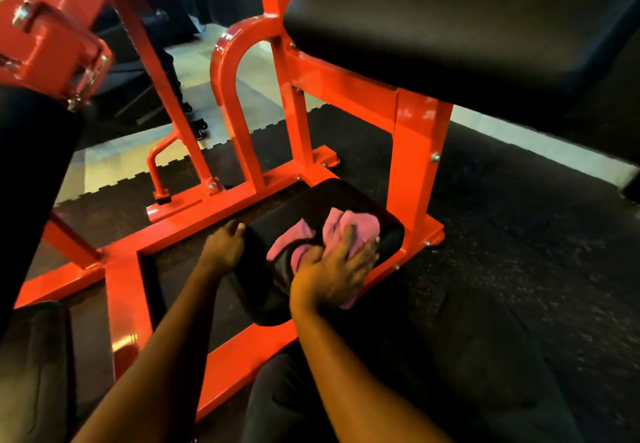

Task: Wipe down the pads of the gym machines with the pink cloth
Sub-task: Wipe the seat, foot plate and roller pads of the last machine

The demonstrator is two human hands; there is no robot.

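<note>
Now right hand (334,262) presses flat, fingers spread, on crumpled pink cloth (356,223) atop low black padded cushion (273,217), likely for wiping pressure. Left hand (223,247) braces cushion's left edge, thumb touching, probably steadying it; its fingers are hidden, so I cannot tell its grip.

The low black pad (287,217) sits hemmed in by the red frame (207,214): a base rail runs just beyond its far edge and an upright post (414,172) stands just beside its right corner. The large upper pad (450,27) overhangs that post from above. Right of the post the rubber floor (519,252) lies open; a smaller pocket of floor shows left of the pad, inside the frame.
</note>
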